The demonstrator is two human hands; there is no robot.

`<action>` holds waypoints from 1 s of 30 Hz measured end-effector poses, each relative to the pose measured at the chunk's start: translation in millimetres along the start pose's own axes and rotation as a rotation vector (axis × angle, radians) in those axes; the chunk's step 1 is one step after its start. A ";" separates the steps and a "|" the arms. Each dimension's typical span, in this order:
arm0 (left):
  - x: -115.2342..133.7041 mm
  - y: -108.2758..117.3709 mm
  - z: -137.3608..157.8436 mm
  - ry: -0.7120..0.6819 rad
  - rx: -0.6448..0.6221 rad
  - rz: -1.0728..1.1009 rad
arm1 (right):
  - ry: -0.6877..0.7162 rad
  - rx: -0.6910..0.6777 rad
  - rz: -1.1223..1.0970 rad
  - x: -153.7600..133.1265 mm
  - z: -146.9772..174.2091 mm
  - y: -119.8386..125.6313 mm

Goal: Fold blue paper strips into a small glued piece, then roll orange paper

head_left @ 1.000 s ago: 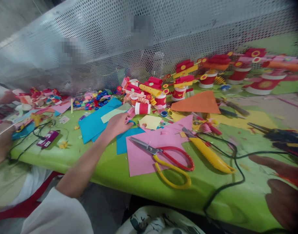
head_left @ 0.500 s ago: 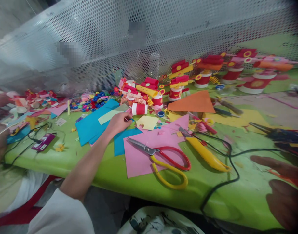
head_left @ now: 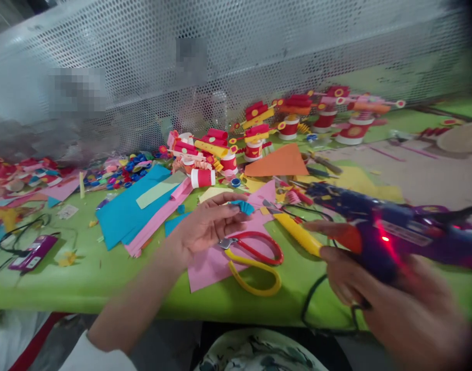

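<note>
My left hand (head_left: 213,221) is raised over the pink sheet, its fingertips pinching a small pleated blue paper piece (head_left: 243,207). A dark blue and purple glue gun (head_left: 394,232) is in my right hand (head_left: 398,293), with a finger by its orange trigger and a red light glowing on its side. The gun's tip points left, toward the blue piece but apart from it. Below my left hand, scissors (head_left: 255,263) with one red and one yellow handle lie on a pink sheet (head_left: 205,273); my hand hides their blades. A yellow utility knife (head_left: 296,234) lies between my hands.
Red and white paper cups (head_left: 203,178) with rolled-paper tops stand along the perforated metal screen (head_left: 143,77). Blue sheets (head_left: 123,211), an orange sheet (head_left: 278,161) and a heap of colourful caps (head_left: 131,167) cover the back. A black cable (head_left: 309,293) loops near the front edge.
My left hand has lifted off the table and moved right with the blue paper piece. My right hand has taken up the glue gun and brought it in from the right.
</note>
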State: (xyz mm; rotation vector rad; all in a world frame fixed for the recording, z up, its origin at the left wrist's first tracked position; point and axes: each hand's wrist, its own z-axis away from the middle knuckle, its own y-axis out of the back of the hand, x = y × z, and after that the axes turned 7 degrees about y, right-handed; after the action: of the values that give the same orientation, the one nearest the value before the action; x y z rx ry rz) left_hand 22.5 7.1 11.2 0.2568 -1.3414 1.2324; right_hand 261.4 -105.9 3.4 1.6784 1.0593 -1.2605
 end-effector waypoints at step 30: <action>-46.8 -17.1 8.5 -0.795 0.191 -0.787 | -0.190 -0.239 0.066 4.5 -17.9 -48.8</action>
State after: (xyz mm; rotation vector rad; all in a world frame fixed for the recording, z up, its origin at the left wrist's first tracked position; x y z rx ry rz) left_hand 42.0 -30.5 -16.3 1.3790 -1.5306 0.5712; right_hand 222.7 -71.2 -1.8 1.3738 0.9894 -1.1752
